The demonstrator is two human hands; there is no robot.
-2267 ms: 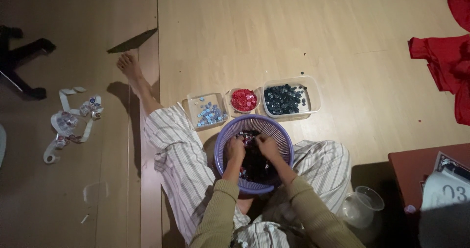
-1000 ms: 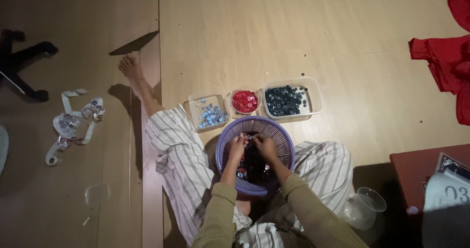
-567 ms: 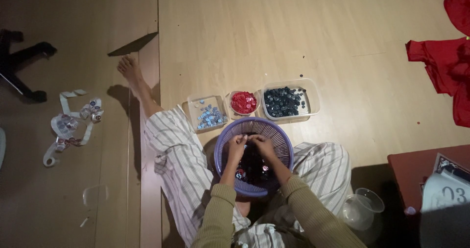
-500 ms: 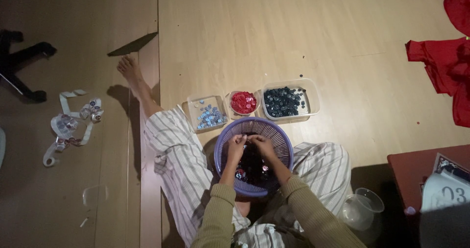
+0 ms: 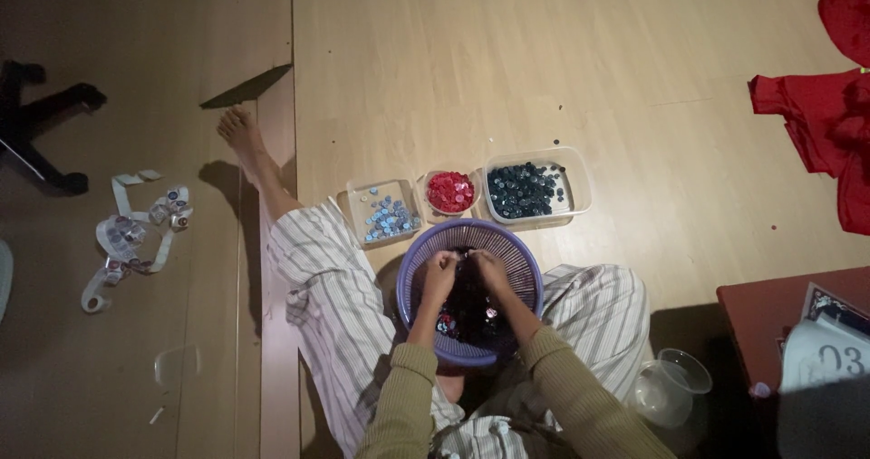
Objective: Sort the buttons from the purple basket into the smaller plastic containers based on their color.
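both hands, left hand (image 5: 441, 270) and right hand (image 5: 489, 269), were in the purple basket (image 5: 521, 269) on the lap, fingertips pinched on something tiny; tipping it could spill pieces beside the trays (image 5: 580, 173).

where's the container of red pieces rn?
Head view, centre: the round tub of red pieces sits on the floor just beyond the purple basket, between the light-blue tray and the dark-blue tray.

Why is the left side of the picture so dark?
Head view: light falls on the pale floor and the three tubs; the left and bottom edges fade into shadow, and the basket under both hands is dim inside, its contents hard to read.
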